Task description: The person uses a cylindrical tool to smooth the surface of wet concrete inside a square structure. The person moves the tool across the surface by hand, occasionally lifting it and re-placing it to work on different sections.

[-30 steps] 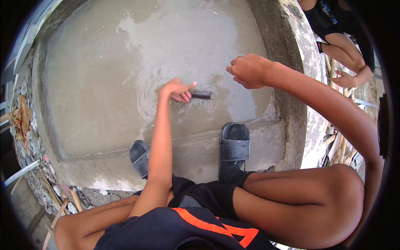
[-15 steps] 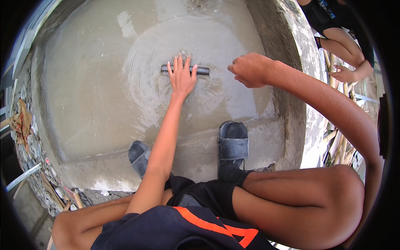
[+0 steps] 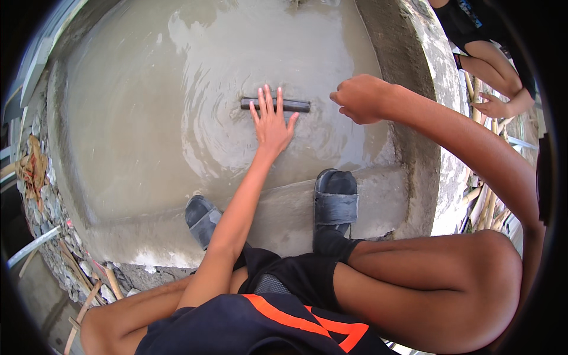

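My left hand (image 3: 273, 125) lies open, fingers spread, across a short dark bar (image 3: 297, 106) in the middle of a grey, soupy cement-like layer (image 3: 136, 118). Only the bar's long top shows; anything below it is hidden in the liquid. Ripples ring the bar and the hand. Off to the right, my right hand (image 3: 360, 99) hovers above the wet surface, apart from the bar. Its fingers are curled in, and whatever they hold, if anything, is hidden behind the knuckles.
A raised concrete rim (image 3: 419, 106) bounds the wet layer on the right. My slippers (image 3: 335, 204) stand on the near ledge (image 3: 278, 228). Beyond the right rim another person (image 3: 491, 65) crouches beside bamboo poles (image 3: 488, 207). Rubble (image 3: 50, 236) lies outside the left edge.
My left hand and the dark bar have slid a little to the right and slightly nearer to me. The right hand has stayed almost in place, still curled.
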A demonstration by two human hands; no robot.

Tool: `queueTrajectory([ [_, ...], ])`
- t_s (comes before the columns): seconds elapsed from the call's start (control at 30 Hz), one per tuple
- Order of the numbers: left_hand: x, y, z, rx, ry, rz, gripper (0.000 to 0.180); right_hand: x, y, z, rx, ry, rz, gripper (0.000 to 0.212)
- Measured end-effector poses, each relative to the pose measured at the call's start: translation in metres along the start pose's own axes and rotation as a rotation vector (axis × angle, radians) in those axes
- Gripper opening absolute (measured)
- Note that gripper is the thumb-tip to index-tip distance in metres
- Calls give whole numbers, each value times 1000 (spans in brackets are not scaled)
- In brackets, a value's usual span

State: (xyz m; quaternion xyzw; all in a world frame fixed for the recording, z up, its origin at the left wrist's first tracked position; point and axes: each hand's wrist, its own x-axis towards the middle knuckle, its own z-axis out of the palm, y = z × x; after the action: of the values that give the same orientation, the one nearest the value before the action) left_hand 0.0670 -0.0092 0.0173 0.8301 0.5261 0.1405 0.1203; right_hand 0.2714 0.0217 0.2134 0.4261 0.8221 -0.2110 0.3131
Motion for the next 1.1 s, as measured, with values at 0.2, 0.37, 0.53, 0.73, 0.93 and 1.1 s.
queueTrajectory([
  [0.2,64,-5,17,65,45,-68,76,2,-4,-10,-2,31,10,20],
  [0.37,112,-7,25,66,115,-45,73,-8,-2,-5,28,68,17,20],
  [0.53,89,13,23,-22,52,-35,69,-29,13,12,83,-26,107,22],
  [0.73,16,16,17,16,51,-183,66,-30,37,44,97,-26,115,22],
  [0.93,85,5,9,-233,65,-274,72,-31,41,38,63,-3,120,23],
  [1.1,121,-25,14,51,39,-133,74,-25,18,13,72,54,89,22],
])
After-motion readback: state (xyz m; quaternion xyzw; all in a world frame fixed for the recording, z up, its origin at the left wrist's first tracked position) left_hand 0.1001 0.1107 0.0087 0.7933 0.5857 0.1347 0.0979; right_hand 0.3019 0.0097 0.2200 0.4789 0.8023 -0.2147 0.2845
